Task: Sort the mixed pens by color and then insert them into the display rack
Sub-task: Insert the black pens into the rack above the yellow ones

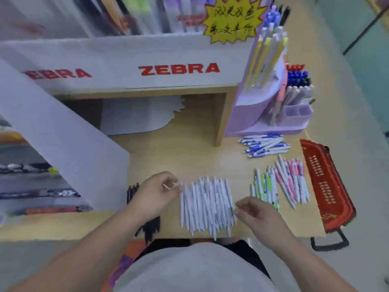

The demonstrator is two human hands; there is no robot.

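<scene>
A: Left hand [159, 192], grip state?
B: Fingers are curled at the left edge of the white pens [207, 205]. A thin pale sliver shows between thumb and forefinger, too blurred to tell whether the grip holds it. Logged as undetermined.

A: Right hand [252, 209]?
B: The grip is slack, with loosely bent fingers and nothing in it. The fingertips are at the right edge of the same pens.

A: How do those pens lie?
B: Side by side in one dense batch, running front to back, on the table [189, 148] near its front edge, between the two hands.

A: Other sorted groups?
B: Dark pens [132, 191] lie just left of the left wrist. To the right are green pens [264, 189], then pink pens [291, 180] beside them. Blue pens [265, 145] lie further back, just in front of the display rack [263, 106].

A: Rack contents?
B: A purple stand at the table's right rear. Yellow, white, blue and dark pens stand upright in it, and two front cups hold nothing I can see.

A: Surroundings?
B: A red basket [328, 186] sits at the table's right edge. A white ZEBRA board [179, 68] runs across the back, with a yellow starburst sign [231, 20] above it.
</scene>
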